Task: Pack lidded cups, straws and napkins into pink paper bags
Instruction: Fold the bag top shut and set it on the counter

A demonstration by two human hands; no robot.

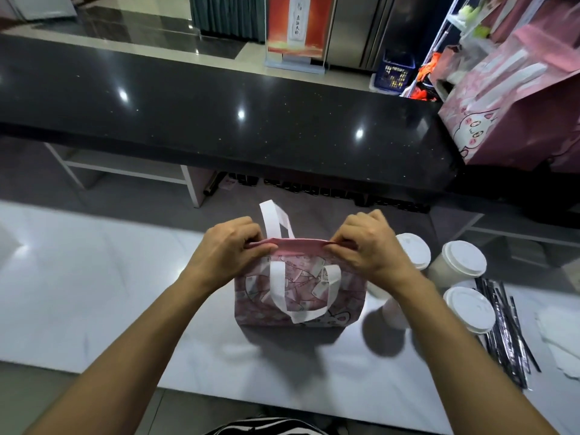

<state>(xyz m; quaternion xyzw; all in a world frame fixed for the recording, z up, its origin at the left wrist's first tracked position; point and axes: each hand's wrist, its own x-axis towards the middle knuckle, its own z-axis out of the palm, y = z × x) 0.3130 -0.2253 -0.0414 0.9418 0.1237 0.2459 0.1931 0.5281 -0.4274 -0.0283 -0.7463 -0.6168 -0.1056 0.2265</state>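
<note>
Left hand (230, 246) and right hand (368, 243) pinching bag (298, 293) rim at opposite ends, fingers curled over folded pink paper edge. Printed, boxy, white flat strap handles; interior hidden. Right of bag: white lidded cups (461, 262), one behind wrist, then thin dark straws (505, 328), blurred napkins (558, 340) cut off.

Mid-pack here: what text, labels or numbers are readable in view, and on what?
None can be read for sure.
Red banner across the room: a vertical column of characters, too small and blurred to read.
Pink paper bag, pinched at its top by left hand and right hand: cartoon print, any lettering too blurred.
Cup lids: no readable markings.
</note>
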